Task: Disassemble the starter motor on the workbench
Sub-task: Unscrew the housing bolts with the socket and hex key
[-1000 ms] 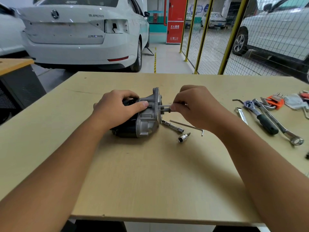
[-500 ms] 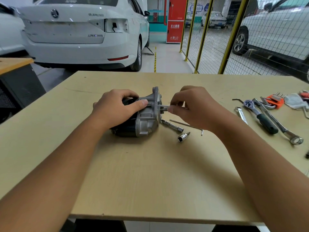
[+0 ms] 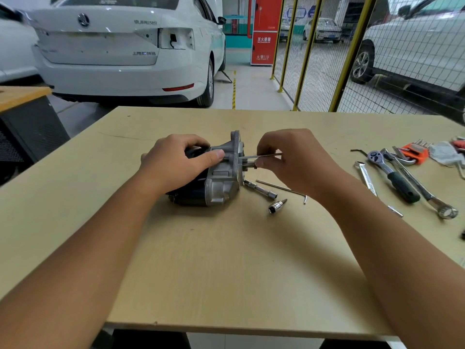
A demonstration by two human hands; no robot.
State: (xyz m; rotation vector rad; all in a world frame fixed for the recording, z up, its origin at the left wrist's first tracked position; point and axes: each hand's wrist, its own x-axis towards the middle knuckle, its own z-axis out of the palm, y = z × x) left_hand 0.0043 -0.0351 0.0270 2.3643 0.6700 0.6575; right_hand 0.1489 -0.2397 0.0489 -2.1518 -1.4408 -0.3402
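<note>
head view, left to right: the left hand (image 3: 176, 163) is curled over the dark body of the starter motor (image 3: 214, 177), thumb laid along the silver housing, holding it down on its side near the middle of the workbench (image 3: 226, 260). the motor's flange faces right, toward the right hand (image 3: 289, 159). that hand's fingers are bunched and pinching a long thin bolt (image 3: 261, 156) that runs from the flange out past the knuckles; it looks partly drawn out, though how much is left inside the housing is hidden. just below it a short shaft stub juts from the flange.

lying beside the motor on the bench: a socket extension (image 3: 260, 189), a thin l-shaped rod (image 3: 281, 188) and a small loose socket (image 3: 276, 206). well to the right sit a ratchet (image 3: 392, 175), a combination wrench (image 3: 425, 195), a flat spanner (image 3: 364, 176) and an orange hex key set (image 3: 414, 153).

the step in hand appears to be pulling a through bolt free. to do it well, i'd keep the left hand's weight on the body so the motor can't roll, and draw the bolt straight along its own axis rather than levering it, since a long slim bolt bends and binds easily. turning it between the fingertips while pulling should help if threads catch. set it down next to the loose parts so it isn't lost.
</note>
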